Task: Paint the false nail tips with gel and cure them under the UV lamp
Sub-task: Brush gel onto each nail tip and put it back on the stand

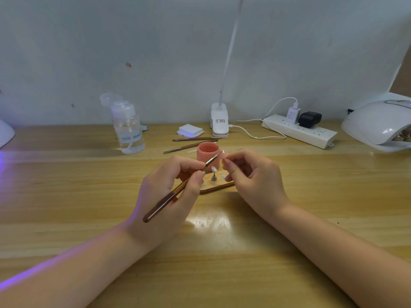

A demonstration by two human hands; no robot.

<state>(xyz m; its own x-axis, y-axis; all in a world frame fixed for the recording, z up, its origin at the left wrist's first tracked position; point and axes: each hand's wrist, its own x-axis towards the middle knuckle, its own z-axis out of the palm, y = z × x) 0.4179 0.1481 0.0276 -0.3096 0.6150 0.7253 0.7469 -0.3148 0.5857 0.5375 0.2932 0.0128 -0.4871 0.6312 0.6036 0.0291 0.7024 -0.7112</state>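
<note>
Tabletop (89, 196) of pale wood fills most of our view, running back to a grey-white wall. At the far right edge we see the white UV lamp (378, 125), its mouth facing left, and beside it a white power strip (300, 132) with a white charger and a black adapter plugged in. A clip-on desk lamp (219, 121) stands at the back centre, its thin neck rising out of view, and a clear pump bottle (129, 130) sits to the left with its cap flipped open. Our left hand (169, 192) has its fingers curled around a brown-handled brush (178, 190), gripping it like a pen with the tip angled up and to the right. Our right hand (253, 178) pinches a small false nail tip (223, 154) between thumb and forefinger, and the brush's bristles meet it just in front of the open pink gel jar (208, 155). Below the hands lies a small wooden stand (218, 187) with more nail tips on short metal posts. Behind the jar lie two spare brushes (193, 142) and a stack of white wipes (190, 131).
</note>
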